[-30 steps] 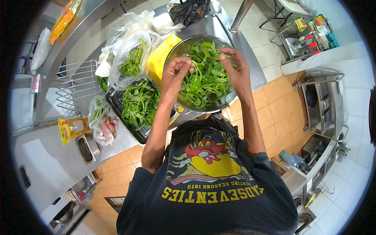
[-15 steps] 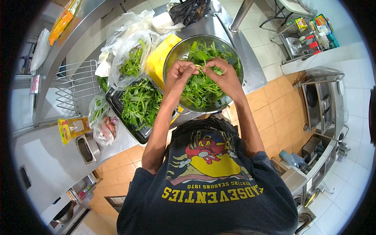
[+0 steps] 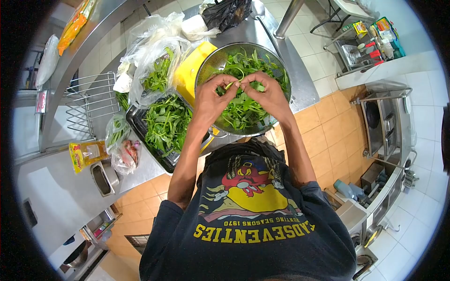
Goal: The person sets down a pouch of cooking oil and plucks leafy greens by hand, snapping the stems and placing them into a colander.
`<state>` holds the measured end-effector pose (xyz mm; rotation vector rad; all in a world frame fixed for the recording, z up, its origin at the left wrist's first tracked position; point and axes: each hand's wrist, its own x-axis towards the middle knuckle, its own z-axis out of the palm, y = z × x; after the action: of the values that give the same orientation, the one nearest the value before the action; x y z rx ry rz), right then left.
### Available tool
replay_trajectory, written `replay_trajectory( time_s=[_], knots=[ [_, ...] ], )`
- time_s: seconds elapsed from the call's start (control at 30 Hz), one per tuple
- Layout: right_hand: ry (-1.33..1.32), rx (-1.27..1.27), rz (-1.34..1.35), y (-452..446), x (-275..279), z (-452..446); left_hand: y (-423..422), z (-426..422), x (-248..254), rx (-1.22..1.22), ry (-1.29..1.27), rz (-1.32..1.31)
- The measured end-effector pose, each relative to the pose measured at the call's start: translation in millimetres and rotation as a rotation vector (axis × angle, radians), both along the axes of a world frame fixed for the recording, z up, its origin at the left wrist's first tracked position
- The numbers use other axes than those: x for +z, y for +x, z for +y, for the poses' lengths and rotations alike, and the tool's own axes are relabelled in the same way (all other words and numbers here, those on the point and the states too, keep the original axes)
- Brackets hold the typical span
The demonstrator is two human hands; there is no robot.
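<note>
Over a round mesh strainer of leafy greens, my left hand and my right hand meet with their fingertips almost touching. Each pinches part of a thin green stem between thumb and fingers. Left of the strainer, a black tray holds more cut greens. A yellow board lies partly under the strainer's left side. Behind the tray, a clear plastic bag has greens inside.
A wire rack, a yellow packet, a small metal pan and a bag of reddish food are at the left. At the back are a black bag, a long-handled utensil and a metal post.
My right hand has moved left to meet my left hand, and both now pinch the stem. The leafy tip that stood up between them half a second ago no longer shows there.
</note>
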<state>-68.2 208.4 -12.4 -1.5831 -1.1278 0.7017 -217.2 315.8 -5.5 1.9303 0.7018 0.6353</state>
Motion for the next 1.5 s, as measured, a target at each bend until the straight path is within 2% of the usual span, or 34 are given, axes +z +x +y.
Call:
replay_trajectory(
  time_s=[0.13, 0.17, 0.27, 0.37, 0.43, 0.57, 0.7, 0.8, 0.93, 1.03, 1.13, 1.23, 1.33, 1.47, 1.5],
  knots=[
    [0.031, -0.01, -0.011, -1, -5, 0, -1, 2, -14, -0.04, -0.06, -0.022],
    [0.036, -0.012, -0.005, -1, -6, 0, -2, 3, -16, -0.047, -0.144, -0.029],
    [0.036, 0.006, 0.225, 3, -11, -1, -4, 5, -17, -0.05, -0.379, -0.063],
    [-0.01, -0.08, 0.366, 4, -3, -4, -10, 12, -22, -0.003, -0.544, -0.149],
    [0.039, -0.151, 0.367, 9, -6, -6, -17, 16, -14, 0.047, -0.6, -0.24],
    [0.103, -0.243, 0.472, 22, -16, -10, -47, 36, -10, 0.183, -0.511, -0.145],
    [0.115, -0.244, 0.498, 24, -18, -10, -69, 41, -9, 0.322, -0.464, -0.205],
    [0.073, -0.23, 0.481, 25, -20, -10, -96, 46, -13, 0.307, -0.312, -0.042],
    [0.025, -0.243, 0.428, 22, -16, -10, -150, 50, 11, 0.253, -0.081, 0.191],
    [0.024, -0.236, 0.411, 21, -14, -9, -184, 56, 24, 0.223, -0.039, 0.549],
    [0.041, -0.207, 0.436, 18, -14, -5, -198, 58, 16, 0.262, -0.076, 0.615],
    [0.085, -0.16, 0.463, 22, -20, -5, -200, 65, -3, 0.334, 0.292, 0.62],
    [0.104, -0.147, 0.497, 22, -19, -4, -174, 65, 3, 0.468, 0.355, 0.517],
    [0.121, -0.151, 0.553, 16, -10, -1, -119, 55, 2, 0.373, 0.183, 0.1],
    [0.125, -0.152, 0.562, 15, -10, -1, -101, 49, 3, 0.323, 0.121, 0.067]
  ],
)
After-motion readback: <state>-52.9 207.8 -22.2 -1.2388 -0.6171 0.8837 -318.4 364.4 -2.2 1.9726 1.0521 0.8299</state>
